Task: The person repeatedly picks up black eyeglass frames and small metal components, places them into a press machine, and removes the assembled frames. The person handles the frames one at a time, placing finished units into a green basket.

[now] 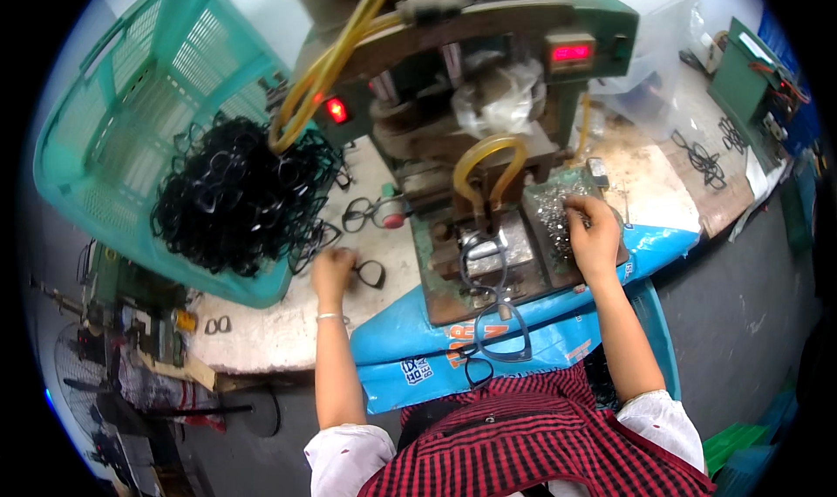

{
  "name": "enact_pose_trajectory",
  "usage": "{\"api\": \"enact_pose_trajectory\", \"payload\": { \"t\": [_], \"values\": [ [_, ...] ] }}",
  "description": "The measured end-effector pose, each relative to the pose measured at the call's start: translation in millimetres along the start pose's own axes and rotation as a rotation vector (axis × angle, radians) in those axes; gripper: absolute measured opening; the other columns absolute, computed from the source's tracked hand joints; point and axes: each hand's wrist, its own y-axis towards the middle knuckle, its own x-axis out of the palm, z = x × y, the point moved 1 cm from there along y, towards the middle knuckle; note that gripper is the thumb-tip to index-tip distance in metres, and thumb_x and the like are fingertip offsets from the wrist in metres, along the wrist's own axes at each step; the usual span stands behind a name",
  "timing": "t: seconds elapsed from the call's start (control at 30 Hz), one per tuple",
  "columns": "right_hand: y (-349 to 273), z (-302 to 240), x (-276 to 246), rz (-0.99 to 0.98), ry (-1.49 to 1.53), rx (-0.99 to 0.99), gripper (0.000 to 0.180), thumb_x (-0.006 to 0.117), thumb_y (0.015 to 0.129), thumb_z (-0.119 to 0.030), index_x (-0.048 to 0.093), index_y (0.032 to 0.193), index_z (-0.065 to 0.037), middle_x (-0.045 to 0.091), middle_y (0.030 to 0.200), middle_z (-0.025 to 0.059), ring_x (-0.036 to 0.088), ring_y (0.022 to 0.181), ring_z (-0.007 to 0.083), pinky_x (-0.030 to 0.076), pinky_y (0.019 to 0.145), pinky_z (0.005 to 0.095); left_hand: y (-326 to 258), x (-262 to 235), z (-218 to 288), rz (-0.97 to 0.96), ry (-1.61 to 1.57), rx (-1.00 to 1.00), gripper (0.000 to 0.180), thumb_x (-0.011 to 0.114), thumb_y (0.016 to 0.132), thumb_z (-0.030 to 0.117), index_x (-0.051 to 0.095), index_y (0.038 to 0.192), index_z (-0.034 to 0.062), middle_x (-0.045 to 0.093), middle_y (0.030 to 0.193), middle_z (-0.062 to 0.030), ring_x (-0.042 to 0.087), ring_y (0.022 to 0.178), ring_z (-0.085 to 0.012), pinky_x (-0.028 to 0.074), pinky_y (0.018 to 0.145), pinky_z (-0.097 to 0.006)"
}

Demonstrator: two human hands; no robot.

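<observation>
"What's nearest?"
"A red-and-black checked apron (497,436), white sleeves (349,458) at either side."
"And the glasses frame (506,356)?"
"At the front of the machine (397,157). Its far rim sits below the pressing head; its near rim juts out over a blue sack (392,344)."
"How are the hands?"
"The right hand (595,242) is at a heap of shiny metal bits (551,214), fingers bent, thumb and forefinger close together (whether they pinch a bit, I can't tell). The left hand (332,277) is at the desk (270,340), fingers curled in, with a dark frame (382,275) right beside them. It's blurred, so I can't say if that's gripped."
"Farther out?"
"A green basket (253,289) on the left, with a big tangle of black frames (231,192) inside. A yellow hose (301,96) runs down the machine's left side, and a red-lit display (572,52) glows at its upper right."
</observation>
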Motion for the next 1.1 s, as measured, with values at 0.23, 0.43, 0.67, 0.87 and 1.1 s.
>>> {"api": "enact_pose_trajectory", "payload": {
  "t": [0.23, 0.43, 0.67, 0.87, 1.1],
  "values": [
    [-22, -25, -50, -0.074, 0.114, 0.084, 0.012, 0.073, 0.077, -0.001, 0.073, 0.088, -0.003, 0.070, 0.086, 0.0111, 0.066, 0.085, 0.0276, 0.050, 0.081, 0.0356, -20, 30, 10, -0.149, -0.617, -0.015, 0.013, 0.066, 0.093, 0.016, 0.060, 0.087, 0.0053, 0.063, 0.068, -0.0033, 0.061, 0.056, -0.0135, 0.044, 0.048, -0.025],
    [6, -86, -8, -0.257, 0.489, 0.081, 0.032, 0.072, 0.079, -0.001, 0.067, 0.110, -0.001, 0.070, 0.094, 0.0105, 0.066, 0.087, 0.0170, 0.051, 0.082, 0.0296, -39, 5, 84, -0.109, -1.088, -0.033, 0.009, 0.054, 0.100, 0.008, 0.056, 0.106, 0.0018, 0.062, 0.084, -0.0071, 0.062, 0.067, -0.0137, 0.052, 0.059, -0.024],
    [-10, -98, 12, -0.228, 0.710, 0.212, 0.048, 0.069, 0.081, 0.001, 0.053, 0.126, 0.005, 0.070, 0.088, 0.0052, 0.064, 0.088, 0.0095, 0.049, 0.084, 0.0262, -90, -19, 110, 0.043, -1.343, -0.071, 0.018, 0.054, 0.102, 0.014, 0.059, 0.112, 0.0001, 0.065, 0.099, -0.0120, 0.065, 0.085, -0.0206, 0.056, 0.074, -0.032],
    [-7, -118, 11, -0.304, 0.878, 0.334, 0.055, 0.071, 0.081, 0.002, 0.049, 0.131, 0.005, 0.070, 0.087, 0.0037, 0.062, 0.088, 0.0084, 0.049, 0.083, 0.0245, -96, -115, 226, 0.063, -1.340, 0.728, 0.013, 0.054, 0.102, 0.017, 0.057, 0.107, 0.0057, 0.060, 0.110, -0.0147, 0.061, 0.097, -0.0234, 0.055, 0.075, -0.035],
    [-13, -130, -10, -0.374, 0.800, 0.220, 0.053, 0.068, 0.084, -0.001, 0.050, 0.133, 0.003, 0.064, 0.120, 0.0123, 0.063, 0.110, 0.0166, 0.047, 0.097, 0.0307, -97, -95, 234, 0.066, -1.108, 0.789, 0.011, 0.051, 0.101, 0.010, 0.051, 0.102, -0.0005, 0.064, 0.098, -0.0209, 0.063, 0.083, -0.0264, 0.055, 0.075, -0.036]
  ]
}}
